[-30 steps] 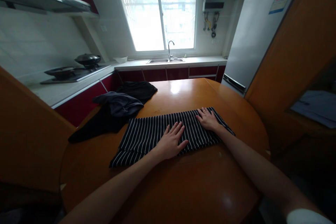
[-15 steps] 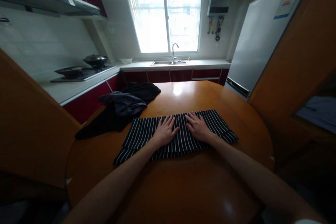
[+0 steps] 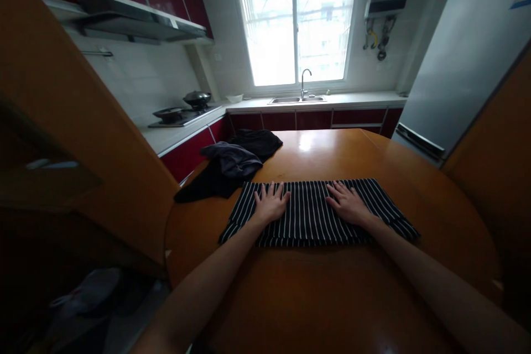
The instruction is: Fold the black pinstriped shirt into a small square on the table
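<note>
A black cloth with thin white stripes [image 3: 311, 215] lies folded into a long band across the round wooden table [image 3: 332, 298]. My left hand [image 3: 271, 203] rests flat on its left part, fingers spread. My right hand [image 3: 347, 203] lies flat on its right part, fingers also stretched out. Neither hand holds anything. A gap of striped cloth shows between the two hands.
A heap of dark clothes [image 3: 232, 163] lies at the table's far left edge. Beyond stand red cabinets, a counter with a stove and pans [image 3: 182, 112], a sink [image 3: 296, 99] under the window, and a fridge [image 3: 460, 72] at right. A wooden panel [image 3: 83, 138] rises at left.
My hands have slid apart along the striped cloth, the left toward its left end and the right toward its right end. The camera has turned to the left.
</note>
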A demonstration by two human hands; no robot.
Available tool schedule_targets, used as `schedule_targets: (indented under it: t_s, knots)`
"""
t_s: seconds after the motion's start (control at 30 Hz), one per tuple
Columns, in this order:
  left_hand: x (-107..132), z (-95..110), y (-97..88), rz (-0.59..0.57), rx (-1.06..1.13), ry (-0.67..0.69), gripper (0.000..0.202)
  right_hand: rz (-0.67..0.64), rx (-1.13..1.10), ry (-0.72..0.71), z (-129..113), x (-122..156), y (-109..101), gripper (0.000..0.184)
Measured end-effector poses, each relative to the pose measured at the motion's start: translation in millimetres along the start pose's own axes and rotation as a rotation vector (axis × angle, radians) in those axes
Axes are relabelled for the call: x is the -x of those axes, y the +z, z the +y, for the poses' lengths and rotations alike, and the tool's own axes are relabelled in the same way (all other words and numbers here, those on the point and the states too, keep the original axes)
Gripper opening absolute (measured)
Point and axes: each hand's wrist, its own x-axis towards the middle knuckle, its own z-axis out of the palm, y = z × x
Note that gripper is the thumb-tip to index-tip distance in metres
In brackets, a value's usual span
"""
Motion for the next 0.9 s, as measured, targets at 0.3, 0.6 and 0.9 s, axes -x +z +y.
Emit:
schedule_targets:
  t_s: [0.3, 0.6, 0.9]
  knots:
    - [11, 14, -15.2, 0.137, -0.079, -0.027, 0.078, -0.006, -0.008, 0.022, 2, -1, -1, 0.065]
    - [39, 71, 6.6, -0.009, 0.027, 0.526, 0.064, 0.058, -0.054, 0.040, -2, 0, -1, 0.060]
    - [37, 68, 4.2, -0.030, 0.014, 0.534, 0.065, 0.359, -0.334, 0.224, 22, -6, -32, 0.042]
